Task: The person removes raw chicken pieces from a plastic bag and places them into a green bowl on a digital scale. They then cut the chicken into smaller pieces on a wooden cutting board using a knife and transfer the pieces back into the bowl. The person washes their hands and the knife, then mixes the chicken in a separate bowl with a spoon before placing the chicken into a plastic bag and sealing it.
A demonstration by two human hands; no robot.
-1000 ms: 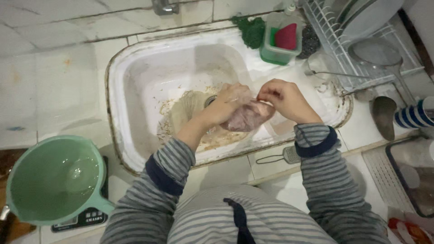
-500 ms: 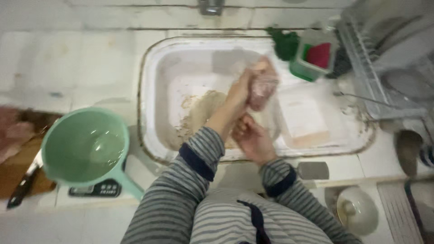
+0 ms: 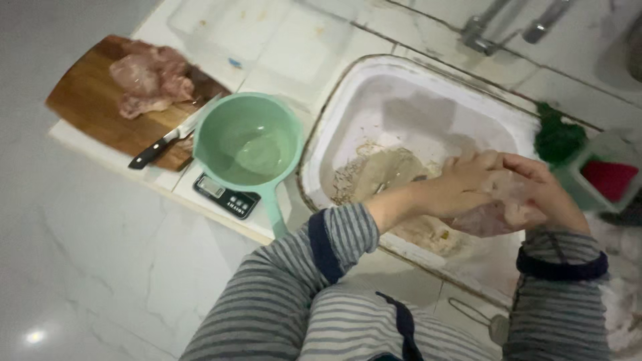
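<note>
Both hands are over the white sink (image 3: 348, 120), holding a pale pink piece of raw meat (image 3: 485, 217) between them. My left hand (image 3: 461, 184) grips it from the left and top. My right hand (image 3: 545, 190) closes on it from the right. The sink bottom below them is stained brown around the drain (image 3: 384, 177). A green colander with a handle (image 3: 247, 144) sits on a kitchen scale (image 3: 224, 194) left of the sink.
A wooden cutting board (image 3: 93, 107) at the far left carries more raw meat (image 3: 150, 80) and a black-handled knife (image 3: 167, 137). A green scrubber (image 3: 558, 137) and a green holder with a red sponge (image 3: 605, 177) stand right of the sink. Taps (image 3: 508, 27) are above.
My view has swung to the left, so the cutting board and colander now show fully. My right hand has come back up onto the meat, which sits lower over the sink.
</note>
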